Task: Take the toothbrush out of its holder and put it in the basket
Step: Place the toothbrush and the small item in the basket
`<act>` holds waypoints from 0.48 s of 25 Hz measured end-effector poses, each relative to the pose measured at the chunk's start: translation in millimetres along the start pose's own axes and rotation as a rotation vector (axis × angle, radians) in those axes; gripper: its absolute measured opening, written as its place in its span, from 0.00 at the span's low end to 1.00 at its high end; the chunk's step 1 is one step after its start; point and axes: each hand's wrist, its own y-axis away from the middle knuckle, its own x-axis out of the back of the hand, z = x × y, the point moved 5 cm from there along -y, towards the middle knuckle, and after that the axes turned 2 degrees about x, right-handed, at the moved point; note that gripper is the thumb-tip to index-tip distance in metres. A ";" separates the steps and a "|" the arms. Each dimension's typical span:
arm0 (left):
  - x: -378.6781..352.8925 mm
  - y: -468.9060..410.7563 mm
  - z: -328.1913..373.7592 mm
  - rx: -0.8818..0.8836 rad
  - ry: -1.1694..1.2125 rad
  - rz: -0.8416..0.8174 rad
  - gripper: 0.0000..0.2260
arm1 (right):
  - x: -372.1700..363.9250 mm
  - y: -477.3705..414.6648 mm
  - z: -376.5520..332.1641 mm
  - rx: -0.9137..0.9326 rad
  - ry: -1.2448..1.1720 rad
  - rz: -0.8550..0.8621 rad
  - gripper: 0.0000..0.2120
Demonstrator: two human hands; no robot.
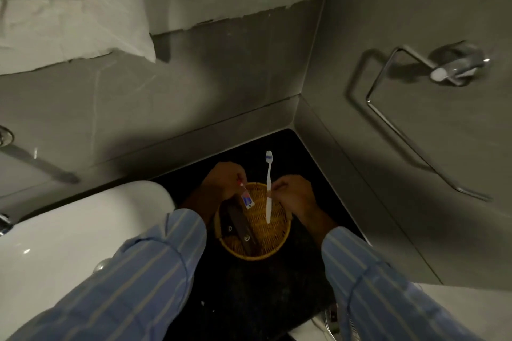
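Observation:
A white toothbrush (268,174) stands upright over the round wicker basket (273,250), bristles up, its lower end above the basket's weave. My right hand (293,196) pinches the handle near its middle. My left hand (224,180) is at the basket's far left rim and holds a small red, white and blue tube or packet (247,199) that hangs into the basket. Two dark flat items (238,225) lie in the basket's left half. No toothbrush holder is visible.
The basket sits on a black countertop (313,163) in a corner of grey tiled walls. A white basin (77,230) lies to the left. A chrome towel ring (410,108) is mounted on the right wall. White cloth or paper (72,14) hangs at upper left.

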 end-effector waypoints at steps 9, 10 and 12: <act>-19.8 -37.0 -6.1 0.055 -0.107 -0.052 0.07 | -41.4 -29.8 0.3 -0.099 0.360 -0.068 0.10; -22.8 -40.1 -8.2 0.061 -0.118 -0.072 0.07 | -44.7 -32.2 1.0 -0.103 0.377 -0.077 0.11; -27.8 -43.8 -12.9 0.082 -0.128 -0.099 0.09 | -49.3 -37.2 2.2 -0.114 0.421 -0.092 0.12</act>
